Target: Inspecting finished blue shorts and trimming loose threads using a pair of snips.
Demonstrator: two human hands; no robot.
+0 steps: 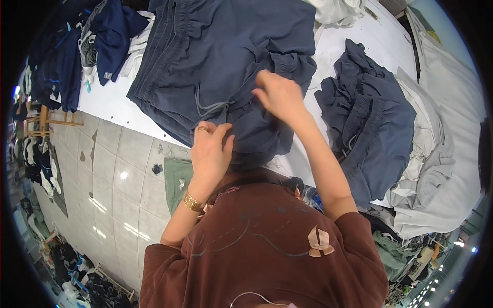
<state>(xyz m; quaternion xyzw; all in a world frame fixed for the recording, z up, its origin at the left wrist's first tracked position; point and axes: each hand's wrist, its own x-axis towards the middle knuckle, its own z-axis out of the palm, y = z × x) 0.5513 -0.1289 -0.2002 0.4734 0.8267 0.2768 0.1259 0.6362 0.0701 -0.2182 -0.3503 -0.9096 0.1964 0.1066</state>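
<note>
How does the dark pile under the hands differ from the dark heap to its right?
The pile shows stacked edges on its left; the heap is crumpled. The pile looks larger than the heap. The left hand is at the pile; no hand is at the heap. Both are blue-grey with gathered bands.

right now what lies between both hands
In the head view, dark cloth lies between left hand and right hand, with a drawstring near the left.

Matt, creased cloth makes up the slate-blue garments at the near edge of the smooth white table, their waistbands gathered into rough ridges, the drawcord matt too, while the floor tiles past that edge look glossy and the wristband shines like polished metal.
</note>
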